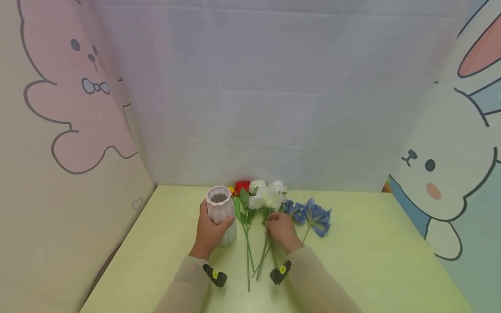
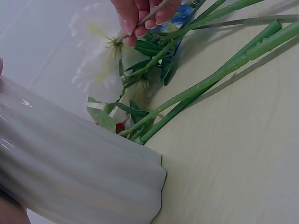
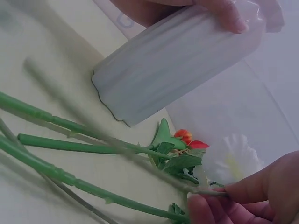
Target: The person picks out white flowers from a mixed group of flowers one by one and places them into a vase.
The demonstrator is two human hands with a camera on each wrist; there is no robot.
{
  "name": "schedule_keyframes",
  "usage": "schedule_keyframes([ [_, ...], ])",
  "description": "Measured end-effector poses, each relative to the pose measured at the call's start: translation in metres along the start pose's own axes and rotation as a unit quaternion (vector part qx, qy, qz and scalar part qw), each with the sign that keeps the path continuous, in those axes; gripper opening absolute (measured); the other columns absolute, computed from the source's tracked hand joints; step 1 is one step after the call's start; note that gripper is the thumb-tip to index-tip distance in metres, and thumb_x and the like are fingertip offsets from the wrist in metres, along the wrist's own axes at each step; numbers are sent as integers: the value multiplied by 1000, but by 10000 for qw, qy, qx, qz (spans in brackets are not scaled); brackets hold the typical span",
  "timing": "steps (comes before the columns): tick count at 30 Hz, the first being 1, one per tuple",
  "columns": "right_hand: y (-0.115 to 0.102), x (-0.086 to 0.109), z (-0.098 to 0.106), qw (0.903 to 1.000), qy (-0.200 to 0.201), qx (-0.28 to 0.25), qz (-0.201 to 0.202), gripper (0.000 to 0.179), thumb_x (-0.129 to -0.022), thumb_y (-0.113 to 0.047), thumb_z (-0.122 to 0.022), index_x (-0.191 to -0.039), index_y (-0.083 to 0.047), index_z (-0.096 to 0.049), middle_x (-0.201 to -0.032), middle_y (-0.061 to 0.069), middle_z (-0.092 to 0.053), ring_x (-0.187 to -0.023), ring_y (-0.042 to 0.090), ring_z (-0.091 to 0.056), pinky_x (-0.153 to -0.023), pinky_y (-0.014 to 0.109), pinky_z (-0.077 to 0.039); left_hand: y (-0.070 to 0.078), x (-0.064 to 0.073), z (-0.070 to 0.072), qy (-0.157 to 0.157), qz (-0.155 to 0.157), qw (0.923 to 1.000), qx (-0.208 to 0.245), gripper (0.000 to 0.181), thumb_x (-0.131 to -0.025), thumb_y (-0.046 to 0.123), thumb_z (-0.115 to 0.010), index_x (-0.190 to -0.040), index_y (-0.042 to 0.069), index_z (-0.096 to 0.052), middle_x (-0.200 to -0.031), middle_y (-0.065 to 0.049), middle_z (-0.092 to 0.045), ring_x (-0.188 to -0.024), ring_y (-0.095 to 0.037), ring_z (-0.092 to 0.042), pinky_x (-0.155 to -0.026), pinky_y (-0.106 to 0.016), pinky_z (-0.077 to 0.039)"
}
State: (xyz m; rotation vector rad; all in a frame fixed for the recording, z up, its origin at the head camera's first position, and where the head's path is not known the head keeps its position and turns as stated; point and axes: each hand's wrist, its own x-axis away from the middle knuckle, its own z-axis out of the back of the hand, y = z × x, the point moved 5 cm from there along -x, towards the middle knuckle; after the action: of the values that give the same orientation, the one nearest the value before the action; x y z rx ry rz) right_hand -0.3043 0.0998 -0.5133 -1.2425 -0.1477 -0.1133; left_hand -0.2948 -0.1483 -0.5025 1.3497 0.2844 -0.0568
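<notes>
My left hand [image 1: 208, 232] grips a white ribbed vase [image 1: 221, 211] round its side, with the thumb across the front near the top. The vase stands upright on the table, its scalloped mouth open. My right hand [image 1: 282, 229] pinches the thin stem [image 3: 187, 185] of a white flower [image 1: 267, 198] just below the bloom. In the right wrist view that stem slants across above the thicker green stems [image 3: 79, 182] on the table. The left wrist view shows the vase's lower wall and the right hand's fingertips on the stem.
Other artificial flowers lie at the back: a red flower [image 1: 242, 187], a small yellow one [image 1: 232, 191], white blooms [image 1: 278, 186] and blue flowers [image 1: 318, 217] at the right. Their stems point toward me over the pale table [image 1: 364, 252]. Cloth walls with cartoon animals enclose the table.
</notes>
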Motion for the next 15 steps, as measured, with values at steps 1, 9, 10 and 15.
schedule_keyframes([
  [1,1,0,-1,9999,-41,-134,-29,35,-99,-2,-59,-132,9,-58,-97,18,-67,-74,21,-66,-69,36,-58,0,0,0,8,-8,10000,-10,93,-84,22,-88,-155,21,-28,-140,-11,-49,-120,-37,-55,-96,-63,-47],
  [9,-9,1,-1,9959,-275,-858,63,34,-101,1,-57,-133,11,-57,-109,24,-64,-80,25,-69,-71,35,-60,0,-2,1,86,-117,9999,-30,93,-84,22,-87,-156,19,-28,-138,-11,-51,-117,-36,-56,-94,-61,-49],
  [10,-11,2,0,9955,-298,-902,73,34,-101,1,-58,-133,11,-57,-111,25,-64,-81,26,-69,-71,35,-60,0,-2,1,86,-119,9999,-16,93,-84,22,-87,-156,19,-29,-138,-11,-51,-117,-36,-56,-94,-61,-49],
  [15,-19,6,6,9947,-361,-965,41,29,-102,-2,-59,-130,7,-61,-118,26,-63,-84,27,-69,-72,36,-60,-2,-2,0,28,-46,10000,32,93,-84,23,-88,-156,21,-29,-138,-10,-51,-118,-35,-56,-96,-61,-48],
])
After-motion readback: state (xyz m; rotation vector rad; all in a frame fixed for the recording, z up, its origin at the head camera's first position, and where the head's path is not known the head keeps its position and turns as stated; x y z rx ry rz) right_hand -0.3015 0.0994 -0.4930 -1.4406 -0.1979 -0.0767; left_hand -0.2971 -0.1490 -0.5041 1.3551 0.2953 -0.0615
